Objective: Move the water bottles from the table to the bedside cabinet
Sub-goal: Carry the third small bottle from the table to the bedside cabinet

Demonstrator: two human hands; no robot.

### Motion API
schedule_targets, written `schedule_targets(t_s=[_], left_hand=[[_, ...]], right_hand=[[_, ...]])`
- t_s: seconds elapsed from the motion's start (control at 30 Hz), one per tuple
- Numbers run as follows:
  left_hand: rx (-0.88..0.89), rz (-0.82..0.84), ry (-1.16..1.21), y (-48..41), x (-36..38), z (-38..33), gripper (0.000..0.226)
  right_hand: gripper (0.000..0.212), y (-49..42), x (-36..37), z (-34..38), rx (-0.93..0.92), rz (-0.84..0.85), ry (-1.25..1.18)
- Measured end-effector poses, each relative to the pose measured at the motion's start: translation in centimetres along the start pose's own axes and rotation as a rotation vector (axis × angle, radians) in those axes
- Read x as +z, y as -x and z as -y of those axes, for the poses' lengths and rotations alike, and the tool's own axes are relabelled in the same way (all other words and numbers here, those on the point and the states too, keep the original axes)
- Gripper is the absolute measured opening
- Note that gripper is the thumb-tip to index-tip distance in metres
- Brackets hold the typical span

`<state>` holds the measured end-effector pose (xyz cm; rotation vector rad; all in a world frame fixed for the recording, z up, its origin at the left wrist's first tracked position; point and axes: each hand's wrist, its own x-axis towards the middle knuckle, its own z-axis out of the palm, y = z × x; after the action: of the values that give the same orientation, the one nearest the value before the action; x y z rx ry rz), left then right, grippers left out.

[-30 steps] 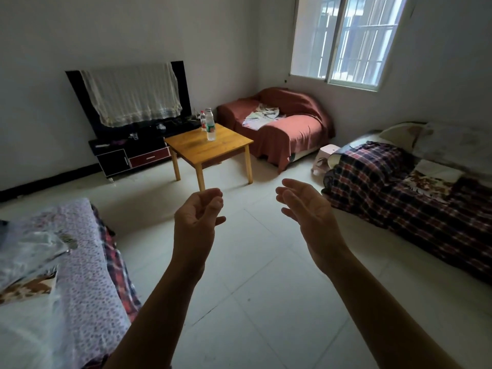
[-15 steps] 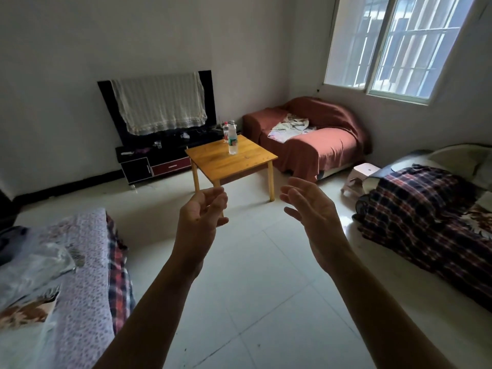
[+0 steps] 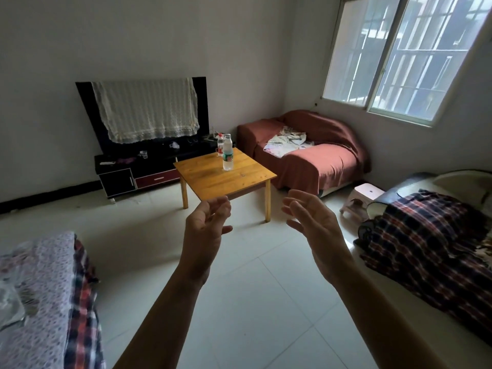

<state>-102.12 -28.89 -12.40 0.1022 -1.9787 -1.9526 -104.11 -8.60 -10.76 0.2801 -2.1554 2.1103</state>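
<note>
Two clear water bottles stand upright on a small wooden table (image 3: 207, 179) across the room. The nearer bottle (image 3: 228, 153) has a green label; the one behind it (image 3: 220, 144) has a red cap and red label. My left hand (image 3: 205, 230) and my right hand (image 3: 314, 225) are raised in front of me, palms facing each other, fingers loosely apart, holding nothing. Both hands are well short of the table, over bare floor.
A dark TV cabinet (image 3: 138, 171) with a lace-draped screen stands behind the table. A red-covered sofa (image 3: 319, 161) sits to the right, with a pink stool (image 3: 362, 195) near it. Plaid-covered bedding (image 3: 426, 251) lies at the right, a floral-covered bed (image 3: 42, 294) at the left.
The view has moved closer to the table and turned, so the table and bottles appear larger and nearer the centre. Both hands stay raised and empty in much the same pose.
</note>
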Motion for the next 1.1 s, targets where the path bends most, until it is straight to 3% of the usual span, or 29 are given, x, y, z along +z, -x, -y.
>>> schedule_targets(t_s=[0.2,0.33,0.57,0.87,1.1], left_hand=[[0.014,-0.013,0.018,-11.1,-2.2,0.9,0.033],[-0.017,-0.026,-0.011,-15.8,-3.5,3.1,0.029],[-0.024,-0.042,-0.045,-25.7,-5.4,6.7,0.023],[-0.023,-0.066,-0.154,-41.3,-7.3,8.5,0.043],[0.008,-0.163,-0.140,-51.5,-12.3,10.0,0.043]], right_hand=[[0.044,-10.5,4.9,-0.8,-0.058,0.010,-0.020],[0.056,-15.1,7.7,-2.9,-0.026,0.036,-0.018],[0.049,-25.2,12.8,-7.1,0.002,0.080,-0.064],[0.052,-42.5,19.8,-11.0,-0.017,0.170,-0.129],[0.056,-52.7,27.4,-12.7,-0.015,0.265,-0.149]])
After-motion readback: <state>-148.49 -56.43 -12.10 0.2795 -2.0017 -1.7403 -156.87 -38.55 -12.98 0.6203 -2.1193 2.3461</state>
